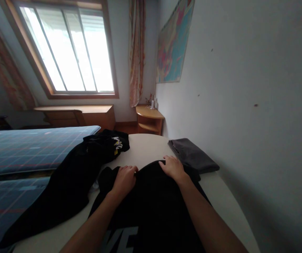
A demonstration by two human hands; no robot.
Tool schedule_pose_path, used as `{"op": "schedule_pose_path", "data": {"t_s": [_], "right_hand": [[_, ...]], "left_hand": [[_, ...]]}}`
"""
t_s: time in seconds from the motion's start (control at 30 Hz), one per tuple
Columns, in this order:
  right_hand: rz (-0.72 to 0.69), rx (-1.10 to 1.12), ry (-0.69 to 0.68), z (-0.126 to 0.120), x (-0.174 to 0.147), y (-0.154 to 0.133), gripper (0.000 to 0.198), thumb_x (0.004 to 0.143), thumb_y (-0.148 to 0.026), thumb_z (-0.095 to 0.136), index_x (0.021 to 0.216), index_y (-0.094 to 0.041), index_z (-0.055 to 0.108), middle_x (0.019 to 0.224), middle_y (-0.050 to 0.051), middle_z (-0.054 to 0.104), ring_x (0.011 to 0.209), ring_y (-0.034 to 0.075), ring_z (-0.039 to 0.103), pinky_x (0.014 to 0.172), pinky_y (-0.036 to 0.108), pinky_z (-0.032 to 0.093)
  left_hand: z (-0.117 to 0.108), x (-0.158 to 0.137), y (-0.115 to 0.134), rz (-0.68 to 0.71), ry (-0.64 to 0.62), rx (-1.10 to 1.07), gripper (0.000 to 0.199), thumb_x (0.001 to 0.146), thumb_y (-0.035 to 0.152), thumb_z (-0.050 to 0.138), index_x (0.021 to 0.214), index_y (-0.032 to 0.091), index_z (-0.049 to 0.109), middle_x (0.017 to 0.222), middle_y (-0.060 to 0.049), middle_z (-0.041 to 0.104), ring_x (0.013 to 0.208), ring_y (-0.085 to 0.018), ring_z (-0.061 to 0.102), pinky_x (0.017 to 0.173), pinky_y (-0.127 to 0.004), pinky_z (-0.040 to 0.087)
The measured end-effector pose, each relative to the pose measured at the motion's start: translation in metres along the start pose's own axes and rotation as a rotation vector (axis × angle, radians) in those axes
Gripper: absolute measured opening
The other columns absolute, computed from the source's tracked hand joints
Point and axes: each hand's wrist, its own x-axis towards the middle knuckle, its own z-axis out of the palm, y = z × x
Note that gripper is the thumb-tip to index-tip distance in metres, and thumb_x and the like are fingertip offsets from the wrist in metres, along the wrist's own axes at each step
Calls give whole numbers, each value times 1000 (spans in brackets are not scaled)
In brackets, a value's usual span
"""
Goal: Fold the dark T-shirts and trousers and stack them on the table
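A black shirt (156, 200) lies spread in front of me on a cream, rounded surface (148, 144), large grey letters near its lower edge. My left hand (126, 179) is at the far edge of the shirt, left of the middle, its fingers curled onto the cloth. Farther right along that edge, my right hand (174, 168) grips the fabric, the thumb on the near side and the fingers reaching over. Part of each hand's fingertips is hidden. A second black garment (69, 175), with a white and yellow print, lies crumpled to the left.
Beyond my right hand a folded dark grey cloth (193, 154) lies by the white wall (245, 140). Blue plaid mattresses (35, 147) stand along the left. A wooden desk (98, 110) is under the window, and a small corner shelf (149, 112) holds little items.
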Motion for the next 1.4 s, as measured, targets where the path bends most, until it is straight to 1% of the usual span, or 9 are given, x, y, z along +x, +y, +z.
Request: {"op": "schedule_pose_path", "data": {"t_s": [0.13,0.3,0.47,0.63,0.73,0.87,1.03,1.27,1.4], "right_hand": [[33,-1,-38,-11,3,9,47,99,-44,42,124,-14,68,122,19,69,115,31,63,97,39,45],[70,-22,-114,-22,4,22,46,94,-43,51,129,-15,65,122,19,70,112,32,66,90,39,49],[61,-57,-283,-30,2,33,32,77,-40,73,99,-17,78,108,15,75,102,31,70,81,35,51],[61,-11,-243,-47,1,39,21,85,-32,62,96,-22,78,108,10,75,100,25,70,77,30,50],[18,83,-196,-62,-3,42,20,86,-31,61,92,-21,76,101,9,76,92,23,70,75,28,48],[-107,190,-198,-76,-10,41,28,90,-36,54,80,-17,72,84,9,74,78,21,68,67,28,45],[-103,115,-283,-66,-11,38,36,89,-47,56,81,-16,73,87,12,74,79,24,68,67,31,46],[-145,128,-514,-60,-11,46,36,74,-45,73,94,-16,78,96,10,77,87,24,70,72,29,49],[-152,98,-563,-58,-11,49,35,76,-49,71,89,-17,80,92,9,77,85,24,70,69,28,48]], "left_hand": [[-4,-5,12,132,-30,-6,31,80,2,47,96,22,64,98,-6,68,95,-22,63,83,-33,44],[-8,-12,28,137,-48,12,28,84,2,41,89,22,60,105,-5,62,86,-19,63,69,-29,43],[-18,-14,32,68,-92,37,23,82,5,46,92,21,57,110,-5,64,87,-19,66,68,-29,43],[-29,-18,33,78,-243,-71,10,81,25,60,90,24,60,97,-3,69,88,-23,67,71,-29,45],[-35,-17,33,-18,-291,-167,28,93,44,49,85,22,64,92,-7,72,88,-25,68,72,-30,46],[-38,-16,30,-100,-324,-234,27,96,34,45,96,20,68,98,-8,75,93,-24,70,74,-29,47],[-34,-19,26,-51,-420,-263,40,88,39,61,122,19,64,104,-7,75,95,-25,70,81,-31,48],[-40,-18,30,1,-424,-218,25,83,31,62,104,23,72,94,-4,75,84,-23,69,70,-29,46],[-47,-19,32,21,-363,-188,20,82,27,58,97,23,71,90,-3,74,80,-22,68,67,-29,44]]}}
